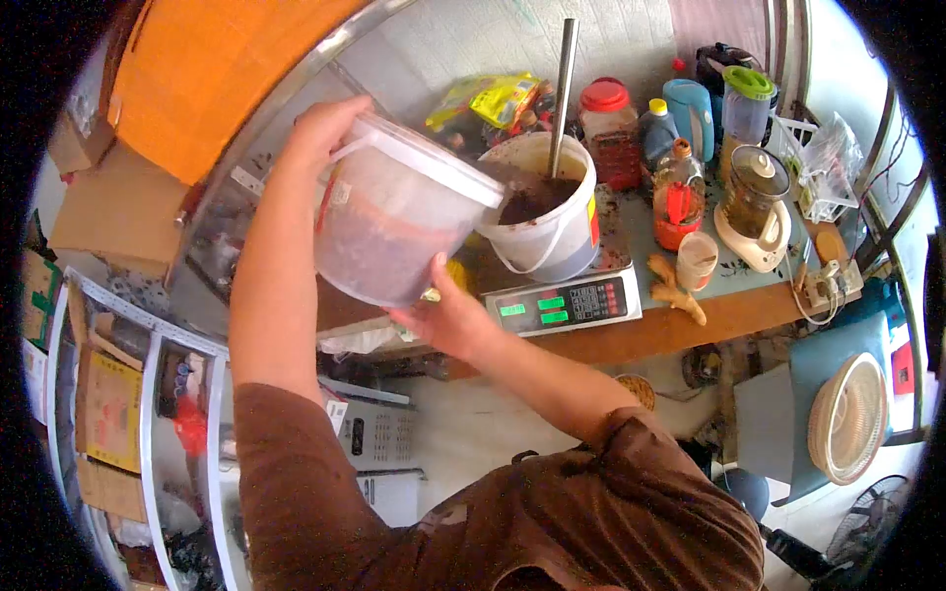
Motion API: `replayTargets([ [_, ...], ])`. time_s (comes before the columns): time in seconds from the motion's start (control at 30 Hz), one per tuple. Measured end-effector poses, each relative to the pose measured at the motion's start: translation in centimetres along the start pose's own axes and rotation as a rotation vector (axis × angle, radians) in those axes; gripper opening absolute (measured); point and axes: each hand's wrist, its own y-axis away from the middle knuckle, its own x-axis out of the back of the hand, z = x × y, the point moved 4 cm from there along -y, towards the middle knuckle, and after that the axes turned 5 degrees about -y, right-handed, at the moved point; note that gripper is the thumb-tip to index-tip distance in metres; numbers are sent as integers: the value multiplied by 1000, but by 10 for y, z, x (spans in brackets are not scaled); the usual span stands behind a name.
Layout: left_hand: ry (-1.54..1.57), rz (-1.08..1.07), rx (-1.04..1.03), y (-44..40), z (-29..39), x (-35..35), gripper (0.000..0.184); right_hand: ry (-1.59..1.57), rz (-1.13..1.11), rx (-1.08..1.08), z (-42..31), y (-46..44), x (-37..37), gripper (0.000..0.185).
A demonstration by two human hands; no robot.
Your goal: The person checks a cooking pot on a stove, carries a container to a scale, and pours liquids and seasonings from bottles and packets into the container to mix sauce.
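A translucent white plastic bucket (394, 212) is lifted and tilted, its rim leaning right against or just over a second bucket. My left hand (333, 130) grips it at the upper rim. Lower down, my right hand (453, 317) supports its base, thumb up against the wall. The second white bucket (567, 231) stands on a digital scale (562, 303) with lit green displays. Dark, crumbly material (537, 200) lies inside it, and a metal rod (564, 98) stands up out of it. Whether anything is flowing between the buckets I cannot tell.
Behind the scale are a red-lidded jar (606, 123), a yellow packet (503, 101) and an oil bottle (679, 197). Ginger (678, 291), a small cup (697, 261) and a glass kettle (757, 192) stand to the right. Shelving with boxes (110, 409) is at left.
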Motion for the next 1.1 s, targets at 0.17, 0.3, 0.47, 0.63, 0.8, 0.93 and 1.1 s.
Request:
replayTargets([
  [0.17, 147, 5, 32, -2, -34, 18, 34, 206, 25, 135, -20, 10, -4, 72],
  [0.3, 272, 2, 54, -11, -49, 33, 32, 251, -52, 183, -28, 0, -5, 62],
  [0.47, 307, 50, 26, 4, -44, 43, 27, 295, 100, 324, -10, 7, -11, 76],
  [0.63, 259, 19, 23, 41, -37, 44, 27, 338, 75, 339, 2, 6, -11, 77],
  [0.8, 257, 0, 30, 37, -48, 49, 30, 346, 80, 320, 10, 1, -3, 75],
  [0.93, 234, -7, 44, 33, -51, 50, 31, 308, 85, 304, 13, -4, 2, 73],
  [1.1, 180, -9, -6, 27, -23, 30, 34, 201, -5, 263, 13, -6, 1, 73],
])
